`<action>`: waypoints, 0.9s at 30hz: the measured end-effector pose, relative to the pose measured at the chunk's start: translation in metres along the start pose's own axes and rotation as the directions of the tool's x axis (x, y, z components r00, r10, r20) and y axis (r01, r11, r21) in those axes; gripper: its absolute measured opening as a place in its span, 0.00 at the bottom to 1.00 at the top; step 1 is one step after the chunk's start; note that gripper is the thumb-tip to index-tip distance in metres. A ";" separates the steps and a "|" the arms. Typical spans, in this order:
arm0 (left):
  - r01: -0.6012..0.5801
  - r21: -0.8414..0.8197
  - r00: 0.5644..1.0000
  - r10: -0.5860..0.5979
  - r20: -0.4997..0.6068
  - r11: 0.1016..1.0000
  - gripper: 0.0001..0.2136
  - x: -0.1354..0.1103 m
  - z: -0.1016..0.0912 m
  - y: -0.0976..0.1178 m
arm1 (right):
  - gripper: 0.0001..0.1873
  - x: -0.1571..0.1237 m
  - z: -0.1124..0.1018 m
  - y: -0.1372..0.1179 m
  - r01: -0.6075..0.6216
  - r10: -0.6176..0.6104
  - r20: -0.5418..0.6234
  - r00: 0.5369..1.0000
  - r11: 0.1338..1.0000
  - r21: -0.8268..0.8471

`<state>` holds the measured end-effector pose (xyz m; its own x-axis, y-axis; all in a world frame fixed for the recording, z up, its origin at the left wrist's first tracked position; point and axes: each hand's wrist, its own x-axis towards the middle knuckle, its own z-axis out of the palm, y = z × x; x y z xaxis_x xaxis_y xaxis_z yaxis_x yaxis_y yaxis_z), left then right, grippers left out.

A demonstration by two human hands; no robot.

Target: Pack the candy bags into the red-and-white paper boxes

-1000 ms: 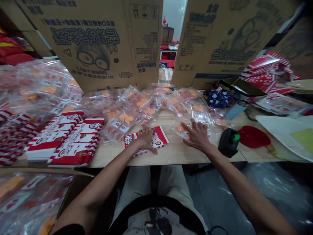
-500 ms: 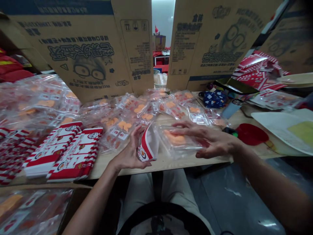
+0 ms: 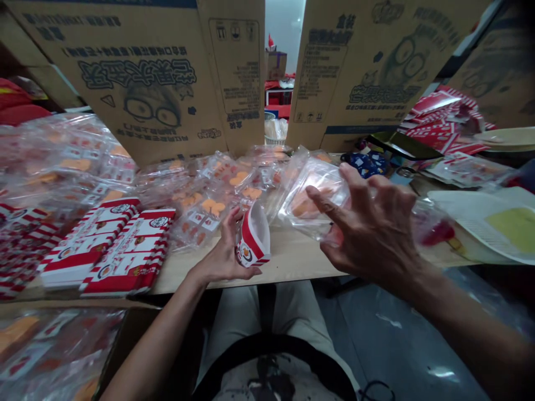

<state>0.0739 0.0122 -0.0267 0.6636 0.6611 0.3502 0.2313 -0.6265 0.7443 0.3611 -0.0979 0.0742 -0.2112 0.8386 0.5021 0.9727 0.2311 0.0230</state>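
My left hand (image 3: 225,250) is closed around a small red-and-white paper snack box (image 3: 254,236), whose top gapes and whose inside is white. It is held just above the table's front edge. To its right, my right hand (image 3: 371,223) grips a clear plastic packet (image 3: 313,195) with an orange piece inside, tilted up off the table. The index finger lies over the packet's face, and the thumb is at its lower edge. Left of my left hand, flat folded red-and-white boxes (image 3: 127,250) lie stacked.
Filled clear packets (image 3: 211,209) cover the back and left of the table (image 3: 288,250). Tall cardboard boxes (image 3: 146,83) wall the rear. At the right are a white basket (image 3: 472,211), a blue patterned pouch (image 3: 368,164) and red-striped packaging (image 3: 443,120). More packets (image 3: 62,351) fill a lower-left carton.
My right hand has lifted the clear packet off the tabletop and tilted it upward, away from me. My left hand keeps the paper box in nearly the same place.
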 end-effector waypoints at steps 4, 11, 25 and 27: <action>-0.019 0.027 1.000 0.019 -0.017 0.999 0.65 0.004 0.004 0.001 | 0.54 -0.010 0.001 -0.024 0.066 -0.066 0.012 0.998 0.998 0.016; -0.044 0.052 0.997 0.040 0.068 0.998 0.65 0.002 0.003 0.004 | 0.48 -0.012 -0.008 -0.023 0.247 -0.267 0.189 0.945 0.961 0.124; -0.019 0.114 0.972 -0.008 0.233 0.993 0.63 0.015 0.008 0.005 | 0.37 0.029 0.002 0.010 0.447 -0.546 0.374 0.750 0.835 0.322; -0.032 0.141 0.957 -0.010 0.289 0.989 0.62 0.019 0.009 0.001 | 0.34 0.035 0.013 0.017 0.449 -0.575 0.386 0.721 0.813 0.371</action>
<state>0.0932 0.0203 -0.0244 0.8384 0.5200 0.1631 0.3083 -0.6993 0.6449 0.3693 -0.0587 0.0808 -0.7489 0.6625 0.0153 0.6598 0.7475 -0.0766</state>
